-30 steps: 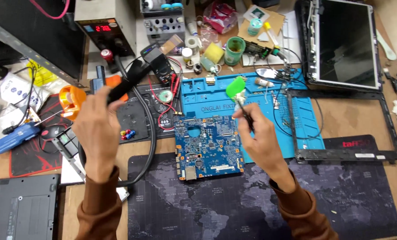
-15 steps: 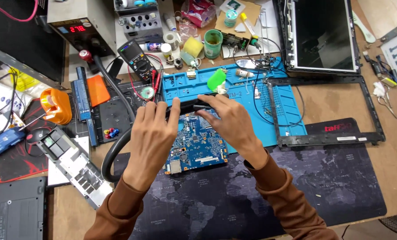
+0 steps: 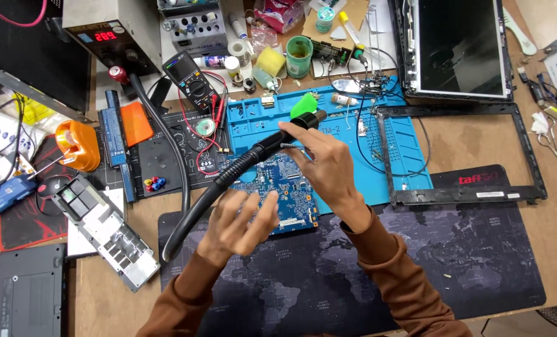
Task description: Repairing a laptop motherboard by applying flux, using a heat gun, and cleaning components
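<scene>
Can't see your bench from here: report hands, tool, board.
Right hand grips black hot-air wand. Left hand open, fingers on blue circuit board. Wand's hose trails beside the board.

**Screens, labels and packets on my bench**

Far right stands my laptop screen panel, dark, in a black frame. Upper left, a bench supply's red display glows (small, rectangular). Beside it lies my multimeter, grey screen. A red-and-white packet sits at top centre.
</scene>
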